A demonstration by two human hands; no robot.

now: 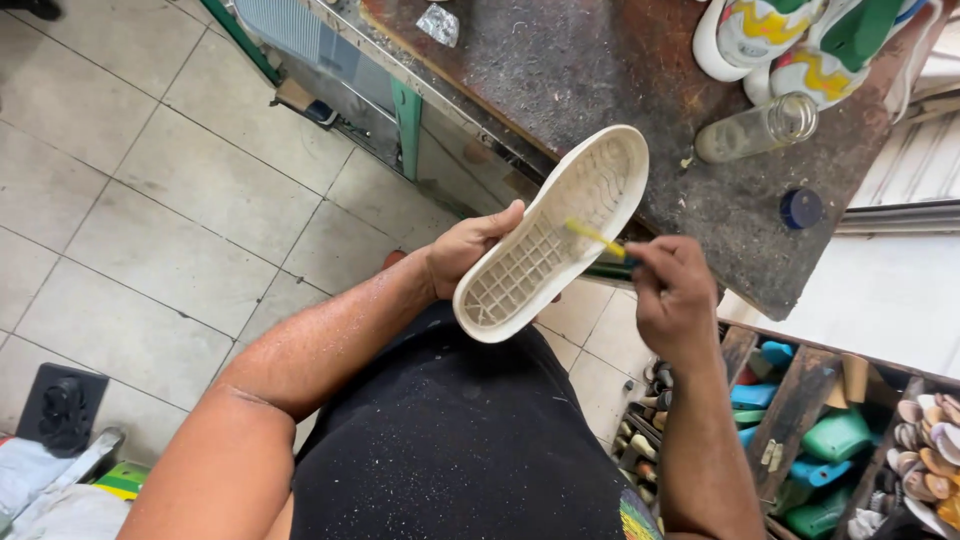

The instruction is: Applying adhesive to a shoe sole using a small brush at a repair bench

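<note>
My left hand (462, 250) grips a cream rubber shoe sole (555, 230) by its heel end, grid side up, tilted toward the dark workbench (600, 70). My right hand (672, 295) pinches a small brush with a yellow handle (595, 238), its tip resting on the grid of the sole near the middle. Both hands are held above my lap, in front of my black, dust-speckled shirt.
On the bench stand an empty glass jar lying on its side (755, 130), a blue lid (800, 208) and white sneakers with yellow and green marks (790, 40). Wooden compartments (800, 410) at lower right hold coloured parts. Tiled floor lies to the left.
</note>
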